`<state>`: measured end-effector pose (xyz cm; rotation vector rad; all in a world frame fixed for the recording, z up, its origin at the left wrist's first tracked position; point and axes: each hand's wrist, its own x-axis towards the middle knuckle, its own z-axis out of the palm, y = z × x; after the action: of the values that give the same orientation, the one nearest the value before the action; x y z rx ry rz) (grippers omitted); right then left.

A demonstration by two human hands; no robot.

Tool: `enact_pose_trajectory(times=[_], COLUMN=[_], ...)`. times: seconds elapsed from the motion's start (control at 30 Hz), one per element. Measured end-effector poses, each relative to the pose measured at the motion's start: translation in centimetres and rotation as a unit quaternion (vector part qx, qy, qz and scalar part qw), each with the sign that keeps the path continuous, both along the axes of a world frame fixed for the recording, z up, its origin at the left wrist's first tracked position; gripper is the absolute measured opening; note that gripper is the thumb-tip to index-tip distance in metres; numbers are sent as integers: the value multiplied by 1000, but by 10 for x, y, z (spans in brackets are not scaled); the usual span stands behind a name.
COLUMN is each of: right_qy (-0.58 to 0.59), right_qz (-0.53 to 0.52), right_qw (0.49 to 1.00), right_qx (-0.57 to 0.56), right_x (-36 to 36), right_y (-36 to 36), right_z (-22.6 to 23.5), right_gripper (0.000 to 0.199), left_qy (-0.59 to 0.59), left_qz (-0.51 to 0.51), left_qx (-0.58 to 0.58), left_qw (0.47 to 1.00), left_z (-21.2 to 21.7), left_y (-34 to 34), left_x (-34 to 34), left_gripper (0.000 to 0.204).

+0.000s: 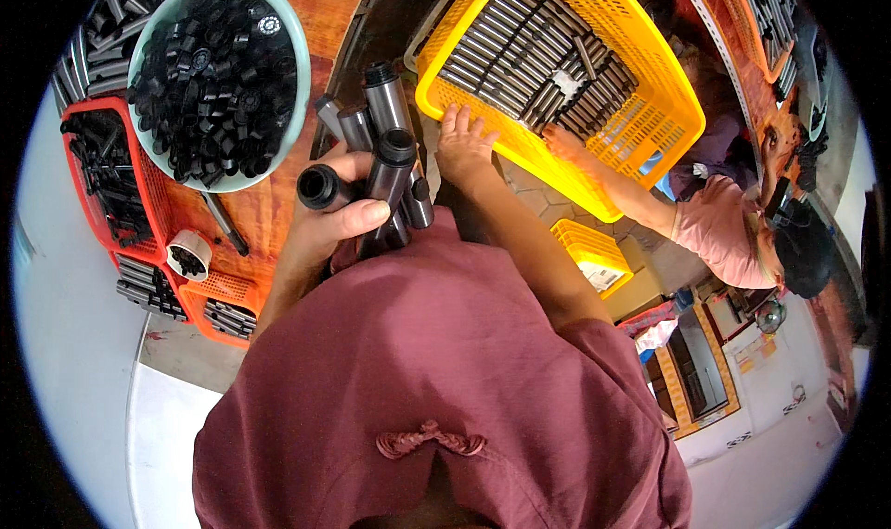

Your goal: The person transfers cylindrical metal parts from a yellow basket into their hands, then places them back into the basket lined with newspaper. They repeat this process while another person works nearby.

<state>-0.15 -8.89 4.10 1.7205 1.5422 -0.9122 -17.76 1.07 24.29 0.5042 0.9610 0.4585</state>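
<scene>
My left hand point(327, 209) is closed around a bundle of several dark, shiny metal tubes point(388, 181) with black plastic ends, held in front of my chest. They point different ways, and some show open round mouths. My right hand point(464, 147) has its fingers spread at the near left side of a yellow plastic basket point(594, 193), with nothing seen in it. Inside the basket, rows of similar tubes point(506, 42) lie stacked side by side. Another person's hand point(564, 145) reaches over the basket's near side, beside my right hand.
On the wooden table point(320, 5) at left stands a pale green basin point(303, 74) of black caps. Near it are a red basket point(139, 172) of black parts, a small white cup point(190, 246), an orange basket point(223, 292) and a loose tube point(225, 225). A smaller yellow basket point(594, 255) sits at right.
</scene>
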Motion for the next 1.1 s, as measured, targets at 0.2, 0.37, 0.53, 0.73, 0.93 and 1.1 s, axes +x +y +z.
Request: enact_pose_trajectory(times=[0.2, 0.37, 0.53, 0.73, 0.93, 1.1], right_qy=[27, 60, 92, 163, 156, 156], right_qz=[11, -19, -18, -54, -13, 37], right_qw=[999, 998, 995, 982, 977, 953], right_qx=[-18, -19, 43, 84, 144, 257], right_x=[3, 14, 32, 51, 69, 86], right_y=[1, 25, 13, -27, -51, -80], right_z=[3, 43, 19, 1, -2, -3], right_gripper=[66, 77, 67, 58, 65, 60], left_qy=[-1, -50, -52, -40, -25, 26], left_qz=[-44, -28, -22, -13, 64, 84], left_qx=[103, 116, 134, 109, 105, 30], left_qw=[994, 992, 989, 993, 992, 996], left_z=[4, 20, 35, 31, 6, 17], left_y=[8, 21, 19, -15, -84, -151], left_x=[-13, -13, -16, -17, -2, 13], left_gripper=[34, 40, 38, 32, 46, 61])
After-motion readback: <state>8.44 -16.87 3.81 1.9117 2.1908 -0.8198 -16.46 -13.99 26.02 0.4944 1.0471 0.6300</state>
